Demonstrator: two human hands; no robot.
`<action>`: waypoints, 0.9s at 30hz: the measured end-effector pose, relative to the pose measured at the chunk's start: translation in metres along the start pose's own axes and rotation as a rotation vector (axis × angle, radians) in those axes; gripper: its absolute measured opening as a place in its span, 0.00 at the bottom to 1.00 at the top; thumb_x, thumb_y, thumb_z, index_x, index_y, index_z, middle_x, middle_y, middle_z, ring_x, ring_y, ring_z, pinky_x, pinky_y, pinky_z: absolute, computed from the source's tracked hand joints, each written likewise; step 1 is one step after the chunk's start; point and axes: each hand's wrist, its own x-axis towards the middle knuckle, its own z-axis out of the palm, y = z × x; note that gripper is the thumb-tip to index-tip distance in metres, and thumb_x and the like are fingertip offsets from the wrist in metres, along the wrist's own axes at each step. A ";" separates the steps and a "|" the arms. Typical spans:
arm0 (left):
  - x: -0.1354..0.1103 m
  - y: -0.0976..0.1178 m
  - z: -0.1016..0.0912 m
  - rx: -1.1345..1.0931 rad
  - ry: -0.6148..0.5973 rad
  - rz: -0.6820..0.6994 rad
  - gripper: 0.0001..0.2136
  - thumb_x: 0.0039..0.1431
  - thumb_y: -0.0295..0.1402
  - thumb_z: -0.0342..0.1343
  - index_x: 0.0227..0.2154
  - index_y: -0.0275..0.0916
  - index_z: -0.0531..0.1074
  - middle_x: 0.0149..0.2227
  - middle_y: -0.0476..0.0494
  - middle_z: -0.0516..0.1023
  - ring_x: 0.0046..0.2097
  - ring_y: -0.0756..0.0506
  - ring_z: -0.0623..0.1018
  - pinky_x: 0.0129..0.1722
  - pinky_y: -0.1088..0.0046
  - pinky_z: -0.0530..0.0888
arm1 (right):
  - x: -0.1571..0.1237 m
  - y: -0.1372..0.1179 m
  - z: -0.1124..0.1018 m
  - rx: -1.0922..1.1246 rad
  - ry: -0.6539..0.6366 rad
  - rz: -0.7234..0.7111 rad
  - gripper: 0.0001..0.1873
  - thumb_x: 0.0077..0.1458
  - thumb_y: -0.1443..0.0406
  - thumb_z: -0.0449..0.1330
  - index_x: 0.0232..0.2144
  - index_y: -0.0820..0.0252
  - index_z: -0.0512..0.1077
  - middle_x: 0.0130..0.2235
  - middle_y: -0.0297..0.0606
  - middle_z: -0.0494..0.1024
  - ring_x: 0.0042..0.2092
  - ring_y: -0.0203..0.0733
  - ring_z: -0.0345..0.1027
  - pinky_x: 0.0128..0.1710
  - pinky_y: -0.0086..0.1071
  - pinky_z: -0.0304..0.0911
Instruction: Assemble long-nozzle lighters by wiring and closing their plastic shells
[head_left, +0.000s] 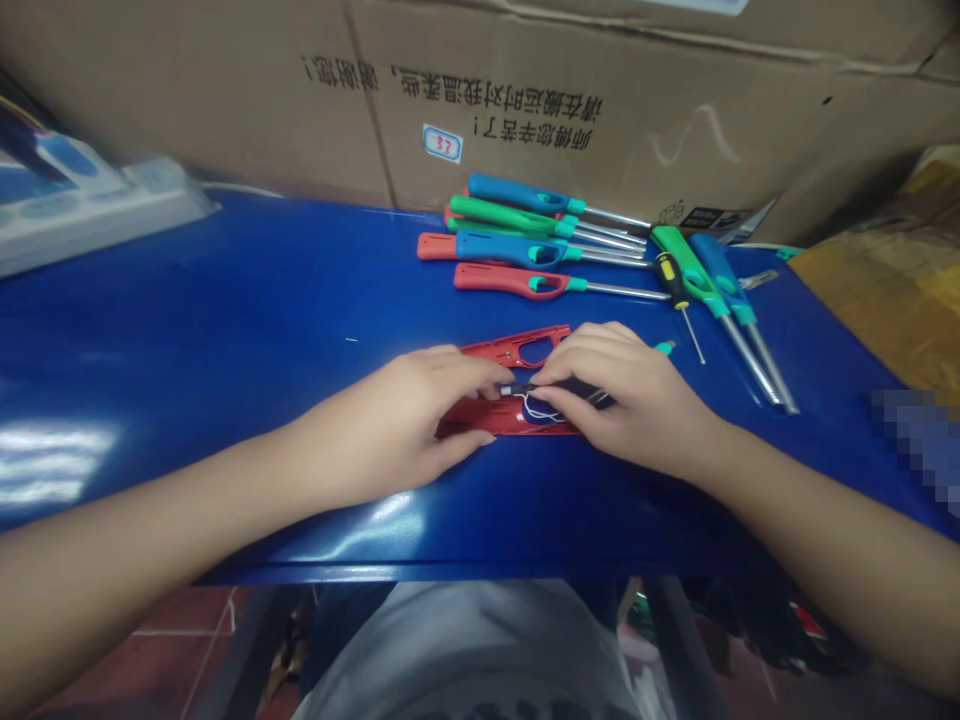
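Both my hands rest on a blue table (225, 330) over an opened red lighter casing. One red shell half (517, 350) lies just beyond my fingers; the other red half (510, 418) lies under them. My left hand (409, 420) pinches a small dark part with white wires (536, 408) at the casing. My right hand (622, 395) pinches the same dark part from the right, where a metal tube with a teal collar (664, 347) sticks out past my fingers.
Several long-nosed lighters with blue, green and red handles (525, 245) lie at the back. Two more (720, 290) and a yellow-handled screwdriver (675, 290) lie at the right. Cardboard boxes (600, 110) stand behind. A white pack (82, 200) sits at far left.
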 end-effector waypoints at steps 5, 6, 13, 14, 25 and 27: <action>0.000 -0.001 0.001 0.008 0.024 -0.011 0.17 0.63 0.30 0.65 0.54 0.35 0.77 0.47 0.42 0.84 0.44 0.43 0.82 0.44 0.70 0.76 | 0.001 0.002 0.006 0.009 -0.035 -0.015 0.03 0.67 0.68 0.62 0.37 0.59 0.74 0.37 0.36 0.82 0.41 0.44 0.74 0.44 0.40 0.59; 0.000 -0.001 0.001 0.011 0.035 -0.005 0.17 0.62 0.30 0.66 0.54 0.35 0.77 0.47 0.42 0.85 0.43 0.44 0.83 0.43 0.71 0.76 | 0.000 0.002 0.006 0.006 -0.031 -0.020 0.03 0.67 0.68 0.62 0.37 0.59 0.74 0.37 0.36 0.82 0.41 0.43 0.74 0.44 0.40 0.59; -0.001 -0.004 0.005 0.032 0.077 0.047 0.17 0.60 0.28 0.68 0.52 0.35 0.78 0.47 0.42 0.85 0.44 0.44 0.84 0.42 0.71 0.76 | -0.001 0.000 0.006 -0.098 -0.044 -0.091 0.06 0.68 0.67 0.61 0.36 0.61 0.74 0.36 0.37 0.81 0.40 0.44 0.73 0.45 0.40 0.57; -0.001 -0.004 0.005 0.034 0.076 0.048 0.17 0.60 0.28 0.68 0.52 0.35 0.78 0.47 0.42 0.85 0.44 0.44 0.84 0.43 0.71 0.76 | -0.001 -0.001 0.006 -0.111 -0.053 -0.095 0.06 0.68 0.67 0.61 0.36 0.61 0.74 0.35 0.37 0.80 0.40 0.44 0.72 0.45 0.40 0.56; 0.002 -0.004 0.004 0.068 0.072 0.107 0.15 0.63 0.28 0.67 0.52 0.34 0.78 0.47 0.43 0.86 0.47 0.43 0.83 0.47 0.69 0.75 | -0.002 -0.005 0.007 -0.262 -0.058 -0.140 0.09 0.70 0.67 0.58 0.36 0.62 0.76 0.34 0.38 0.79 0.38 0.44 0.70 0.47 0.40 0.56; 0.002 -0.003 0.004 0.075 0.072 0.113 0.15 0.63 0.27 0.67 0.52 0.34 0.78 0.47 0.43 0.86 0.47 0.43 0.83 0.46 0.69 0.75 | -0.002 -0.006 0.007 -0.303 -0.050 -0.167 0.10 0.70 0.68 0.58 0.35 0.62 0.76 0.34 0.38 0.79 0.38 0.45 0.70 0.48 0.41 0.57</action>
